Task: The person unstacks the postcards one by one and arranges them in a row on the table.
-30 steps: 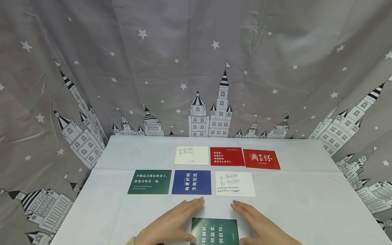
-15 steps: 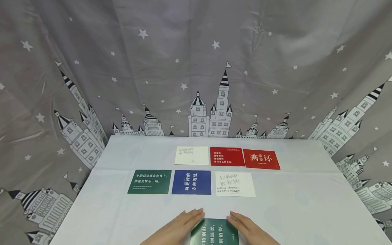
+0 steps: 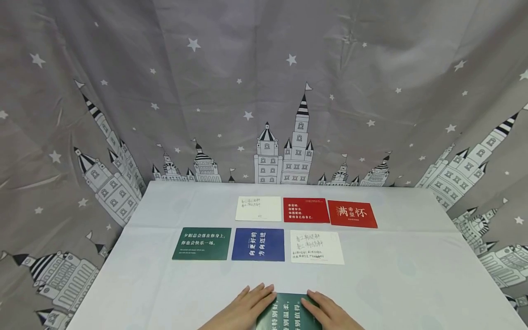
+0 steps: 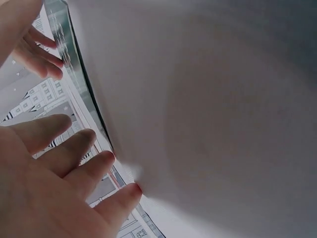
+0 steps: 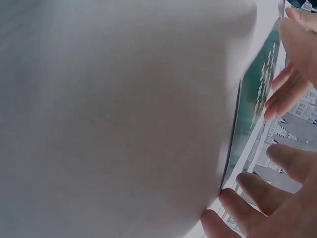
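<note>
Both hands have drawn closer together and nearer the table's edge than a second ago, and now cover the top corners of the dark green card (image 3: 288, 312) instead of flanking it. From the head view, the left hand (image 3: 243, 309) and the right hand (image 3: 330, 314) lie flat, fingers straight and close together, on that card at the near edge of the white table (image 3: 412, 275). Six cards are already laid out beyond: a back row of a white handwritten card (image 3: 258, 208), a red card with small white lines (image 3: 305, 210) and a red card reading 满怀希望 (image 3: 352, 214); a nearer row of a green card (image 3: 201, 244) starting 夕阳总会落在你身上, a blue card (image 3: 258, 244) reading 向更好的方向迈进, and a second white handwritten card (image 3: 316, 247). I'd judge the seventh card is the one not yet placed; its text is cut off. Behind hangs a grey castle-and-star curtain (image 3: 264, 91). Left wrist view: straight fingers (image 4: 74, 148) beside the card's edge (image 4: 74, 69), blurred. Right wrist view: fingers (image 5: 287, 94) slightly spread at the green card (image 5: 257, 94), writing unreadable.
</note>
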`<state>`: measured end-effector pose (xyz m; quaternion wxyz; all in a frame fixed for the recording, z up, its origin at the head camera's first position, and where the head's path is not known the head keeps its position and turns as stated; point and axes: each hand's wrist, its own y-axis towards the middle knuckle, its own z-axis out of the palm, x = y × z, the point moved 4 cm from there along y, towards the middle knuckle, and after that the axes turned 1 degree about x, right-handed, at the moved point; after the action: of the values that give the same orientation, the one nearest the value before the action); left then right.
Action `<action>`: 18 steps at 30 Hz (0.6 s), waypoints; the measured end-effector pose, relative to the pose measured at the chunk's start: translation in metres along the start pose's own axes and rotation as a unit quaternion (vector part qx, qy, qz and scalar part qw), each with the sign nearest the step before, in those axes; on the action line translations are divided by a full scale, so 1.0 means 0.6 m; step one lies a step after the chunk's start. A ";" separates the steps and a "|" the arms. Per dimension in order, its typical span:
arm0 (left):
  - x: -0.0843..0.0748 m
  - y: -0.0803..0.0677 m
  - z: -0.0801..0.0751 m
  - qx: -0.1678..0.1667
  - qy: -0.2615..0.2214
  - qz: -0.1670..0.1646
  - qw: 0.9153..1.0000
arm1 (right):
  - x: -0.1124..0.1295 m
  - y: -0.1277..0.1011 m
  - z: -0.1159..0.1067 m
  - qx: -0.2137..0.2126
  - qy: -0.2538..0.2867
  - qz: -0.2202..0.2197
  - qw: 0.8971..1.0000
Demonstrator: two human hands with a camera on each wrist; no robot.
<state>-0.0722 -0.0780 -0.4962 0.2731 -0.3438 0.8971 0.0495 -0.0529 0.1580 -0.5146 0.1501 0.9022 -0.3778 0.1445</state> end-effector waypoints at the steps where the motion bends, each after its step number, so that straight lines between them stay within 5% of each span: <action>1: 0.000 0.000 0.000 0.000 0.001 -0.001 1.000 | 0.000 0.000 0.001 0.004 0.001 0.004 1.000; 10: -0.002 0.001 -0.001 -0.001 0.022 -0.001 1.000 | 0.000 0.000 0.007 0.028 -0.003 0.041 0.999; 18: -0.003 0.002 0.000 -0.011 0.043 0.006 0.999 | -0.002 0.001 0.005 0.022 -0.006 0.028 0.999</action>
<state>-0.0720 -0.0759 -0.4954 0.2302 -0.3431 0.9095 0.0464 -0.0539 0.1570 -0.5178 0.1241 0.8952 -0.4004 0.1510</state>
